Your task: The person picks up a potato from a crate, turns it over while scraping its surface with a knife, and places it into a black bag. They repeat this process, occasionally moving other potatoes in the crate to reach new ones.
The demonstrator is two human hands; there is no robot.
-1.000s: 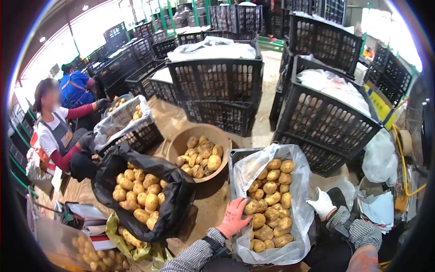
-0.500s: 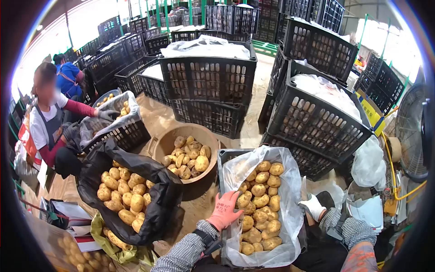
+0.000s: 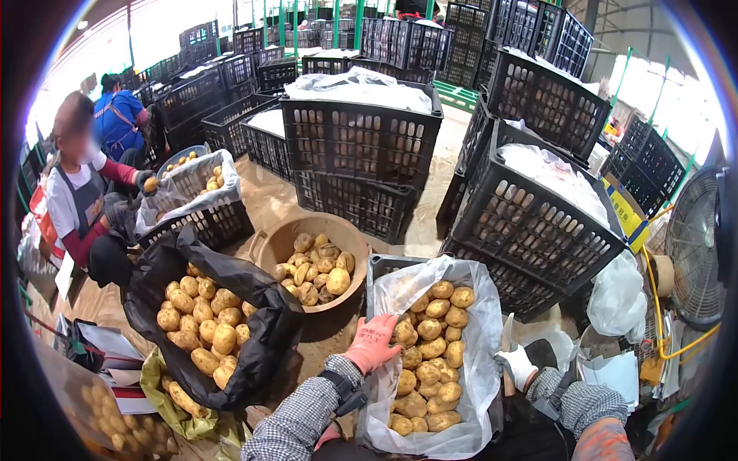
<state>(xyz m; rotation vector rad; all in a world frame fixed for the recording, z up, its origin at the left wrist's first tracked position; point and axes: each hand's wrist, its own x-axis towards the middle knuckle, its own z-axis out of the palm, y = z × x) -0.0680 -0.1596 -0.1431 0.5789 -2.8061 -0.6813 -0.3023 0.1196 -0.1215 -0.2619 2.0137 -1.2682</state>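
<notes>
A black crate [image 3: 378,265] lined with a clear plastic liner [image 3: 480,346] stands right in front of me, filled with yellow potatoes [image 3: 430,349]. My left hand [image 3: 371,344], in an orange glove, lies with its fingers spread on the liner's left edge, touching the potatoes there. My right hand [image 3: 516,367], in a white glove, is curled at the crate's right side, against the liner's edge. Checked sleeves cover both my forearms.
A brown basin [image 3: 269,247] of potatoes and a black bag [image 3: 265,361] of potatoes sit to the left. A seated co-worker [image 3: 77,200] handles potatoes at another lined crate [image 3: 223,224]. Stacked black crates [image 3: 361,146] stand behind and to the right. A fan [image 3: 696,246] is far right.
My left hand has slid slightly up along the liner's left edge, and my right hand has dropped lower at the crate's right side. The view has shifted a little; the co-worker now holds up a potato.
</notes>
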